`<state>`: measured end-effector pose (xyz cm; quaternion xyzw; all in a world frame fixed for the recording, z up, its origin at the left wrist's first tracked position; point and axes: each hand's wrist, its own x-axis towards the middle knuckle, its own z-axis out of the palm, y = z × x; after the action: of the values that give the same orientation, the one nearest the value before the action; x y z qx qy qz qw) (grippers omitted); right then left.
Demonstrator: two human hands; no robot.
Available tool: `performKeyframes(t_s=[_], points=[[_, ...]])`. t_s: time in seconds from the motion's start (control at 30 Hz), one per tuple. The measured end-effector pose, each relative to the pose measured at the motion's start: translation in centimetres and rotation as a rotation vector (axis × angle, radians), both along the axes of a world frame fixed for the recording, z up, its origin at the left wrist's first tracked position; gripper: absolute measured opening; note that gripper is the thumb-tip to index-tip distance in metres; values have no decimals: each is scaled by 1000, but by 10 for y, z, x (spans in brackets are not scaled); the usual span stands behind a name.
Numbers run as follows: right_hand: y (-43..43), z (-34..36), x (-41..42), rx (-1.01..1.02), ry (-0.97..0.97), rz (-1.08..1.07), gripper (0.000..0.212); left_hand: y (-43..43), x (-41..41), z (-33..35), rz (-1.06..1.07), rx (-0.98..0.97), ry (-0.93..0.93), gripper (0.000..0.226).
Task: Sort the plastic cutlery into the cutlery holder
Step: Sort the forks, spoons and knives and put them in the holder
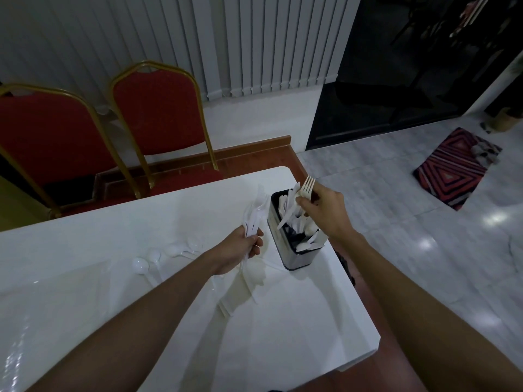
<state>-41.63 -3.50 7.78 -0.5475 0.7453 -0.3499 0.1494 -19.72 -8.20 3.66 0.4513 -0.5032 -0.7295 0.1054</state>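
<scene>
Right hand [325, 213] pinches fork [307, 186] near-upright, tines up.

The white table [283, 349] bears a metal cutlery holder [278, 239] near its right edge. White plastic spoons [158, 257] lie left of the holder. Loose cutlery [254, 281] of unclear type lies just beside it.

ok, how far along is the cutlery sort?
Partway. Done: several white pieces stand in the cutlery holder. In hand: right hand holds a fork over it, left hand grips a bundle of cutlery. Left: that bundle plus loose spoons on the table.
</scene>
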Motion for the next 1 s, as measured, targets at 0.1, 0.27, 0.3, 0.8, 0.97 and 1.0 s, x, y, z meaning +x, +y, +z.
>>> performKeyframes(t_s=[0.1,0.27,0.3,0.8,0.97,1.0], points=[[-6,16,-8,67,16,25,14,-2,1,-2,36,15,-1,17],[-13,24,-21,146,46,57,15,-1,1,-1,52,-44,-52,18],[-12,23,-19,167,47,75,16,-1,0,-1,53,-50,-59,19],[3,2,-7,-153,149,24,13,5,-7,0,80,-13,-40,14],[10,-22,-8,29,212,145,22,6,-10,1,82,-23,-20,15],[12,-22,-8,89,207,173,21,6,-10,1,77,-26,-16,16]])
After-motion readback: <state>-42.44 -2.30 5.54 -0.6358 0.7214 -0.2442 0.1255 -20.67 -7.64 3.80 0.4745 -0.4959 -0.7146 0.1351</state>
